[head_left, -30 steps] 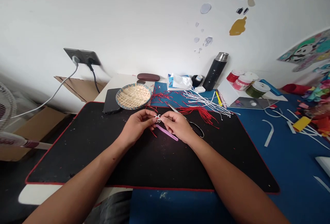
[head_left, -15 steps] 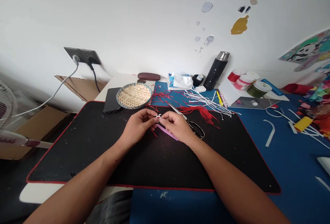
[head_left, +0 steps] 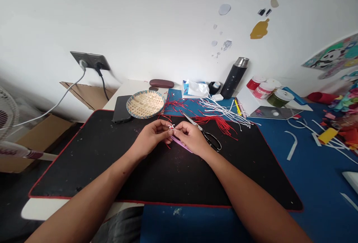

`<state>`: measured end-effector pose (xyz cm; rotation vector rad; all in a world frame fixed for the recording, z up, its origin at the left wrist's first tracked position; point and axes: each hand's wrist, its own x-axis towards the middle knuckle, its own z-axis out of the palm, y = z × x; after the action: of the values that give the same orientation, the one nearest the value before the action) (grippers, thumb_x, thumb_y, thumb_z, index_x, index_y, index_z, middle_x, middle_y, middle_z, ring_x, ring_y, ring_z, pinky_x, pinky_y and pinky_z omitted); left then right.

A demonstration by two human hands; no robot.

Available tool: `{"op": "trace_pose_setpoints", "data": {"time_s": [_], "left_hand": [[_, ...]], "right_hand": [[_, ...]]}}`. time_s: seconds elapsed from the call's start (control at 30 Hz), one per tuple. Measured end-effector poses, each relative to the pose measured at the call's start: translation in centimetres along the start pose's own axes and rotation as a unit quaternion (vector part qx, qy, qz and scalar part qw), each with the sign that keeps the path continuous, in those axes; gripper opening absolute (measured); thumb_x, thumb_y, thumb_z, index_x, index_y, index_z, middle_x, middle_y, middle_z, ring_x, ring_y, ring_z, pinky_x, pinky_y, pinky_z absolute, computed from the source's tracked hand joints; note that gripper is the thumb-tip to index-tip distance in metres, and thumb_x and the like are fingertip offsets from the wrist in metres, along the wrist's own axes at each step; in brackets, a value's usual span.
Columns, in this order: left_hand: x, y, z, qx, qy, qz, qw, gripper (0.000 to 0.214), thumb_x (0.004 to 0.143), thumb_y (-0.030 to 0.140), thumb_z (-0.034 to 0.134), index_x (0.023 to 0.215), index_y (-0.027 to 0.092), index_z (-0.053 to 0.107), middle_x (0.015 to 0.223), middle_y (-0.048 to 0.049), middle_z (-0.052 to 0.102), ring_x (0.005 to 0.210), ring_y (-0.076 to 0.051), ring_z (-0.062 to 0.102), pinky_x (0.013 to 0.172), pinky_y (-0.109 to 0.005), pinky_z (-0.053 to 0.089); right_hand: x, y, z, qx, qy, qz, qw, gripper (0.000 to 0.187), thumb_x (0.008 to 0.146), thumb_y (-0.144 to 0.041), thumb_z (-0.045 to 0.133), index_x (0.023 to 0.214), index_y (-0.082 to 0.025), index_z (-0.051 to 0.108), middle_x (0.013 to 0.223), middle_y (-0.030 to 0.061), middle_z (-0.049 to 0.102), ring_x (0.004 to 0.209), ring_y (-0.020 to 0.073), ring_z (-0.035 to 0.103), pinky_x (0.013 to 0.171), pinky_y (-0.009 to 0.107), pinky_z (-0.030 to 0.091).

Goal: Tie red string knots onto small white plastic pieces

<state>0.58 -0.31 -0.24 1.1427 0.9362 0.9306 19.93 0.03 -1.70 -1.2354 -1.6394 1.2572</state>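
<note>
Your left hand and right hand curled above the black desk mat, fingertips pinching a tiny white-and-red cord knot between them. It looked light, soft and easily pulled out of shape, so its central loops seemed the place to hold. Behind it sat a woven bamboo dish and a tissue box holding tissues.

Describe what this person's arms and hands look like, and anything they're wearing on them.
The left forearm and right forearm are bare, with no sleeve in view. The left hand and right hand are ungloved, and no ring, watch or bracelet can be seen.
</note>
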Motion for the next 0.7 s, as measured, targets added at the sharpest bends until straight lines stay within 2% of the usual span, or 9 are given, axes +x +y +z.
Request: {"op": "trace_pose_setpoints", "data": {"time_s": [0.23, 0.47, 0.7], "left_hand": [[0.00, 0.08, -0.12, 0.002, 0.000, 0.018, 1.000, 0.034, 0.078, 0.034, 0.087, 0.100, 0.016, 0.067, 0.082, -0.0020, 0.073, 0.069, -0.016, 0.070, 0.065, -0.028, 0.058], [0.02, 0.37, -0.05, -0.021, 0.003, 0.019, 1.000, 0.037, 0.076, 0.035, 0.089, 0.100, 0.016, 0.068, 0.087, -0.0034, 0.073, 0.068, -0.016, 0.070, 0.062, -0.029, 0.058], [0.02, 0.36, 0.07, -0.016, 0.021, 0.017, 0.999, 0.034, 0.079, 0.041, 0.087, 0.093, 0.016, 0.069, 0.077, -0.0021, 0.071, 0.066, -0.016, 0.068, 0.060, -0.028, 0.057]], "right_hand": [[-0.19, -1.03, -0.29, 0.077, -0.046, 0.036, 0.995, 0.029, 0.092, -0.048, 0.065, 0.095, -0.020, 0.067, 0.060, -0.0056, 0.055, 0.049, 0.0107, 0.048, 0.048, 0.024, 0.037], [-0.21, -0.98, -0.29, 0.066, -0.031, 0.033, 0.997, 0.028, 0.093, -0.047, 0.064, 0.088, -0.020, 0.065, 0.058, -0.0057, 0.053, 0.047, 0.0100, 0.047, 0.047, 0.023, 0.036], [-0.25, -0.86, -0.11, 0.048, -0.036, 0.022, 0.998, 0.028, 0.092, -0.048, 0.065, 0.087, -0.020, 0.064, 0.060, -0.0047, 0.055, 0.049, 0.0109, 0.048, 0.048, 0.023, 0.036]]}}
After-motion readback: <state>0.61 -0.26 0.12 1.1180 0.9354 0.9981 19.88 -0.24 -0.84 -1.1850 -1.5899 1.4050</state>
